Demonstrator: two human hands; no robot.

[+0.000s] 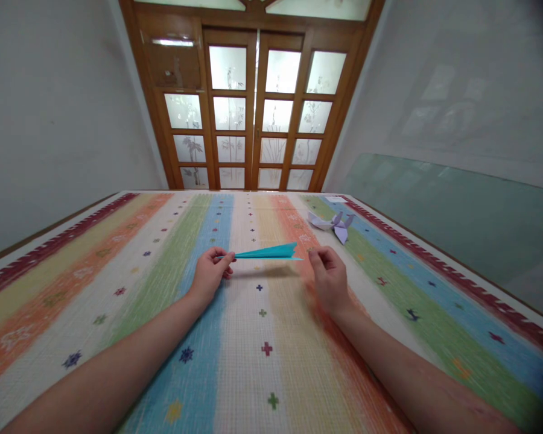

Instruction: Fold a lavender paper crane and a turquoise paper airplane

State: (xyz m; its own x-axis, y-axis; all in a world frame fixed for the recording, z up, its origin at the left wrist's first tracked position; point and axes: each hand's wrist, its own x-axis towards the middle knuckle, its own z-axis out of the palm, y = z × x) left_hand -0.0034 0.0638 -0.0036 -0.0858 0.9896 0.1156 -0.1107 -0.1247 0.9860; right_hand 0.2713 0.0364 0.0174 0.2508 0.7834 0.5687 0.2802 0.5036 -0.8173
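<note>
We see teal paper plane [266,252], matt, creased; lilac paper fold [333,223]; woven striped mat [117,289], rough; glossy wood door [253,96], frosted glass.

Evenly lit, daylight through frosted door panes [253,114] at top centre. Soft shadows only. Strongly stretched and blurred toward frame edges.

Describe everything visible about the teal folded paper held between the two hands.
The teal folded paper is a long, narrow piece that looks like thin coloured paper, folded flat into a slim wedge. Its thin pointed end lies at the left hand, pinched by the fingers; its wider end reaches toward the right hand, whose contact with it cannot be made out. It lies about level, raised above the striped mat, with its shadow just beneath it.
</note>
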